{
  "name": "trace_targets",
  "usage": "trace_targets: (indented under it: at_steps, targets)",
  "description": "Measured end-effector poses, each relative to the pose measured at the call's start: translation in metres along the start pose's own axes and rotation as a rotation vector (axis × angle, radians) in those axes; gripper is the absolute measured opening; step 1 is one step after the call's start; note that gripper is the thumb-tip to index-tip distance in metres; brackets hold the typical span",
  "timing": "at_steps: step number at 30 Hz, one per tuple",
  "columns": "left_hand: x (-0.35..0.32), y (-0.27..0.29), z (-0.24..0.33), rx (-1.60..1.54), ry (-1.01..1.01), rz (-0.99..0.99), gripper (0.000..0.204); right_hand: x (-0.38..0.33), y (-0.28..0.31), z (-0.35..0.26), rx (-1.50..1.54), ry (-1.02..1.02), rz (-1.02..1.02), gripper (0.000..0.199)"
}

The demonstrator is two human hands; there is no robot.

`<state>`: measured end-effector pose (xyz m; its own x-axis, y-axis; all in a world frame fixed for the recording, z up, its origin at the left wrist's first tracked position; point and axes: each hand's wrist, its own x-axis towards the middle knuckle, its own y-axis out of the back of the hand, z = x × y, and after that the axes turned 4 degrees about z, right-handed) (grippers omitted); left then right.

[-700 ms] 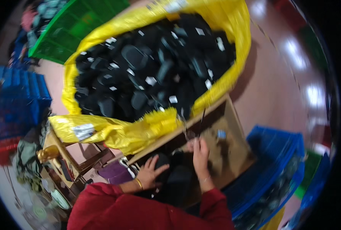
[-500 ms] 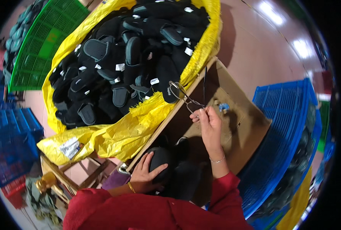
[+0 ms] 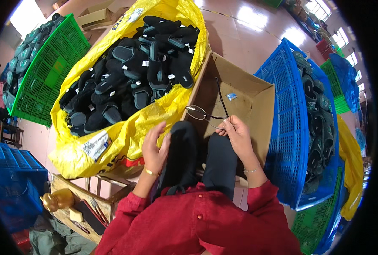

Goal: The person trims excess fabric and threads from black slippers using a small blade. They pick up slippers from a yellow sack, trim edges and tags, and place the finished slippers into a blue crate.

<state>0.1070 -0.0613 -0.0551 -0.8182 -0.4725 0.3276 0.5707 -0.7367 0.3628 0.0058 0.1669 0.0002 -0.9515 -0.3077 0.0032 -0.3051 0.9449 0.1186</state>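
Inspecting the hands first: what is each one doing?

— The right hand (image 3: 238,135), at centre frame, is pinching one arm of a pair of spectacles (image 3: 206,112); its grip is closing tightly on that thin arm between thumb and fingertips. The spectacles are hanging out to the upper left of the hand, over the near wall of the cardboard box (image 3: 257,91).

— And the left?

— The left hand (image 3: 155,146) is lying half-open, fingers curved, against the upper end of a black slipper (image 3: 181,159) that is resting on the person's lap. It is touching the slipper, but I cannot tell whether it is actually gripping it. A second dark slipper (image 3: 221,163) is lying just beside the first, under the right wrist.

— Surroundings?

— A yellow sack (image 3: 125,131) full of black slippers is filling the upper left of the frame, touching the box's left wall. A small blue packet (image 3: 231,96) is lying inside the box. A blue crate (image 3: 289,127) of dark slippers is standing at the right, a green crate (image 3: 44,76) at the far upper left. A wooden pallet (image 3: 95,197) is showing at lower left, with a brass-coloured bell (image 3: 57,199) beside it.
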Motion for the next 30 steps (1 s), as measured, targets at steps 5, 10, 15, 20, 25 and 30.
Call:
trace_targets:
  at_steps: [5,10,15,20,25,30]
  targets:
    - [-0.002,-0.002,0.041,0.098,-0.290,-0.111,0.045,-0.057,-0.008,-0.009,-0.082,0.073,0.021,0.020]
    - [-0.010,-0.008,0.048,0.275,-0.459,-0.137,0.036,-0.093,-0.007,-0.014,-0.249,0.153,0.066,0.020]
    - [-0.014,-0.007,0.041,0.301,-0.586,-0.225,0.015,-0.113,-0.009,-0.002,-0.262,0.134,0.060,0.019]
    - [-0.021,-0.015,0.030,-0.002,-0.261,-0.148,0.011,-0.122,-0.015,0.008,-0.075,0.103,0.126,0.018]
    - [-0.022,-0.017,0.031,-0.540,0.178,-0.150,0.013,-0.136,-0.036,0.011,-0.098,0.095,0.080,0.012]
    - [-0.020,-0.016,0.028,-0.595,0.178,-0.199,0.013,-0.148,-0.037,0.010,-0.232,0.199,-0.043,0.020]
